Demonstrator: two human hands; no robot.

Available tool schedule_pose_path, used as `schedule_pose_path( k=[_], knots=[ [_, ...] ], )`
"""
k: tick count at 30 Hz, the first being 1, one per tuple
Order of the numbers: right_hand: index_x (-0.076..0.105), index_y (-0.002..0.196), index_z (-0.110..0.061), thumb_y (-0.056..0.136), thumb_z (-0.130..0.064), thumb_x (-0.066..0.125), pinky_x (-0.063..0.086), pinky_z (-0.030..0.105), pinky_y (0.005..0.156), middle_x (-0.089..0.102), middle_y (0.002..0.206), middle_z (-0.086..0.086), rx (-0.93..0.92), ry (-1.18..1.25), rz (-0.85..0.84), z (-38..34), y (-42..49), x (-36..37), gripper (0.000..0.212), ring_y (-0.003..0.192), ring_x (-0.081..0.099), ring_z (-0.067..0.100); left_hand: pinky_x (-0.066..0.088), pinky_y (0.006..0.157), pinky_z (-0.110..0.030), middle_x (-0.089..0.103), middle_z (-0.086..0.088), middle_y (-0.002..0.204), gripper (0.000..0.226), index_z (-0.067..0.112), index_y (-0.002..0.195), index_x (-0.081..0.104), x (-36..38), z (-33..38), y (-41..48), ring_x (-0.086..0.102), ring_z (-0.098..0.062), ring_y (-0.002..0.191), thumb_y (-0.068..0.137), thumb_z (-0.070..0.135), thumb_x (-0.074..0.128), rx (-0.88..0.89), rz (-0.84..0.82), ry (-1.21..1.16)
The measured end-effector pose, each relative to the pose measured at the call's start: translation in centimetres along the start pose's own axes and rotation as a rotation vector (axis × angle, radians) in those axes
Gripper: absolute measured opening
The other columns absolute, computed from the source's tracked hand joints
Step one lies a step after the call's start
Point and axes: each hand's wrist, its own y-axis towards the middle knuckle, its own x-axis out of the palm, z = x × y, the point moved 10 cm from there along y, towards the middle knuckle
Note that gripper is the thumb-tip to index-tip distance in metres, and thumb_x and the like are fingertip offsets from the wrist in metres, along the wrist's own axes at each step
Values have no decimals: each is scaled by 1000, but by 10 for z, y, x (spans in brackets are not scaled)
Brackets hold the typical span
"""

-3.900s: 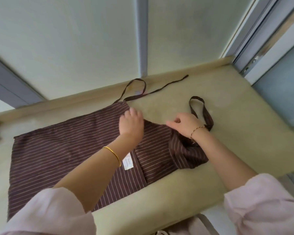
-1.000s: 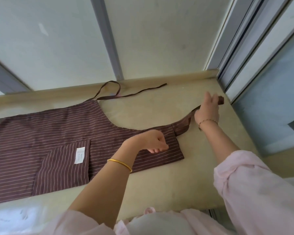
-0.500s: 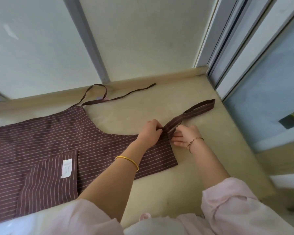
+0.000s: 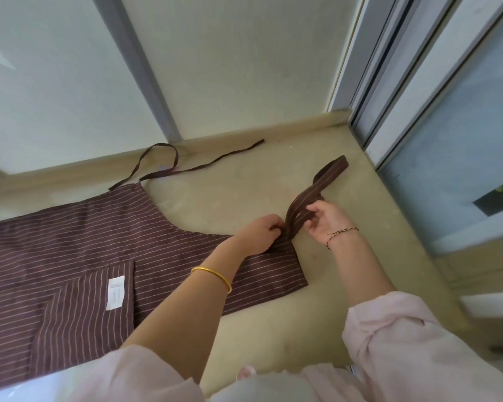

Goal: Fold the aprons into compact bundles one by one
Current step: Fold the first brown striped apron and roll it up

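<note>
Head view: the right hand [image 4: 324, 220] pinches the neck strap [image 4: 308, 200] of the striped apron [image 4: 70, 242] between thumb and fingertips, just above where the strap meets the bib. The left hand [image 4: 260, 235] is touching the strap's root on the other side, its fingers curled onto the cloth and pinning the bib's top corner to the ledge [image 4: 273, 320].

Half a second ago the strap lay flat, stretched away from the hands toward the window frame [image 4: 389, 97]. Now its near part stands up off the surface, bending back over the grip, while only the far loop end beyond the right hand touches the ledge. I judge this to be the strap being doubled back onto the bib, a first tidying step before the body can be folded.

Outward from the grip, the apron body spreads flat away past the left wrist, pocket and white label [image 4: 116, 292] facing up, not yet folded. Beyond the hands, by the wall, the thin waist tie [image 4: 204, 166] lies loose and will need gathering too.
</note>
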Motion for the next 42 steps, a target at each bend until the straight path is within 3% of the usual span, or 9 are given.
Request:
schedule_pose_path(
  k=[5, 9, 12, 16, 23, 27, 32, 37, 42],
  knots=[
    [49, 74, -15, 86, -3, 39, 22, 20, 54, 56, 58, -4, -13, 84, -51, -27, -5, 2, 20, 54, 33, 10, 39, 87, -33, 55, -16, 121, 28, 5, 123, 49, 15, 3, 10, 52, -31, 108, 100, 8, 34, -37, -51, 86],
    [59, 107, -18, 85, -9, 46, 30, 23, 56, 64, 94, -6, -93, -8, -103, -62, -4, 2, 27, 76, 52, 10, 38, 97, -32, 54, -14, 128, 30, 8, 122, 58, 16, 10, 10, 48, -32, 120, 98, 6, 40, -107, -138, -21],
    [59, 115, -17, 91, -9, 43, 45, 33, 76, 67, 99, -5, -138, 103, -150, -82, -7, 8, 30, 89, 59, 12, 37, 106, -38, 53, -13, 129, 31, 8, 123, 61, 20, 14, 10, 48, -31, 120, 94, 12, 52, -144, -181, -29],
    [56, 112, -10, 91, -10, 43, 46, 41, 92, 68, 99, 4, -173, 306, -224, -100, -13, 16, 24, 97, 61, 22, 44, 81, -35, 52, -14, 108, 20, -1, 108, 56, 1, 27, 20, 52, -29, 97, 93, 7, 46, -40, 52, 90],
    [60, 90, -18, 98, -26, 47, 43, 35, 80, 70, 83, 0, -384, 109, -88, -140, -28, 8, 17, 80, 70, 16, 41, 86, -33, 46, -16, 122, 32, 5, 124, 50, 26, 31, 25, 49, -30, 103, 93, 4, 42, 9, -6, 138],
    [61, 94, -12, 100, -19, 41, 44, 30, 71, 71, 77, 2, -522, -74, -114, -150, -63, 35, 22, 79, 70, 18, 54, 79, -32, 40, -11, 127, 50, 14, 134, 42, 15, 18, 24, 54, -27, 101, 89, -7, 44, -74, 87, -396],
    [56, 94, -7, 101, -10, 37, 45, 21, 61, 66, 79, 8, -612, -157, -267, -116, -113, 108, 21, 71, 64, 18, 55, 65, -33, 51, -15, 114, 27, 4, 124, 46, -20, -26, -4, 60, -25, 86, 100, 13, 39, -284, 314, -1195],
    [58, 104, -13, 96, -16, 47, 45, 37, 93, 67, 97, 6, -504, -374, -428, -18, -122, 173, 14, 98, 63, 20, 54, 55, -31, 62, -13, 89, 47, 5, 106, 55, -34, -72, -41, 62, -23, 73, 101, 45, 29, -365, 219, -1414],
    [42, 137, -7, 88, 8, 41, 40, 33, 106, 49, 137, 7, -459, -856, -439, 41, -106, 172, 51, 127, 46, 18, 50, 82, -48, 64, -21, 113, 65, 3, 115, 58, -37, -131, -81, 61, -38, 105, 96, 58, 29, -462, 192, -1541]
  ],
)
